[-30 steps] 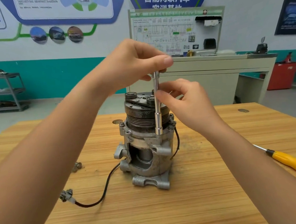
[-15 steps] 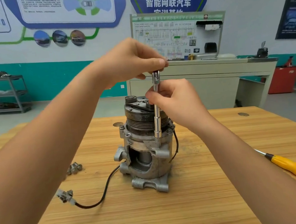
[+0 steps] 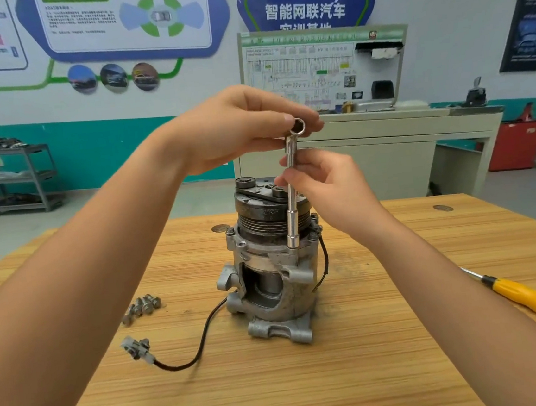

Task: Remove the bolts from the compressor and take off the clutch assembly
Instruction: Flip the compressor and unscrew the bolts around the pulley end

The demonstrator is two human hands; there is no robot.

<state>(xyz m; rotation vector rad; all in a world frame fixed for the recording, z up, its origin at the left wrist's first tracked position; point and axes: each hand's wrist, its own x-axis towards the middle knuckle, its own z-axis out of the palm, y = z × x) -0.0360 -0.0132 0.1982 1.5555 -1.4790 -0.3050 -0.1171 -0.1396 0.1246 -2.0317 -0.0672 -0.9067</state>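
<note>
The grey metal compressor (image 3: 270,282) stands upright in the middle of the wooden table (image 3: 375,357), with its dark clutch assembly (image 3: 261,210) on top. A chrome socket wrench (image 3: 293,200) stands almost upright, its socket seated on a bolt at the housing's front right rim. My left hand (image 3: 238,126) pinches the wrench's ring-shaped top end. My right hand (image 3: 327,186) pinches the shaft lower down, beside the clutch. Several removed bolts (image 3: 143,306) lie on the table to the left.
A black cable with a grey plug (image 3: 136,347) trails from the compressor toward the front left. A yellow-handled screwdriver (image 3: 531,299) lies at the right edge. Behind the table stand a beige training bench (image 3: 386,144) and a metal shelf (image 3: 9,177).
The wrench's top end has turned, so its ring now faces me between my left fingers. My right hand has shifted slightly on the shaft. The camera has tilted, showing the loose bolts more fully.
</note>
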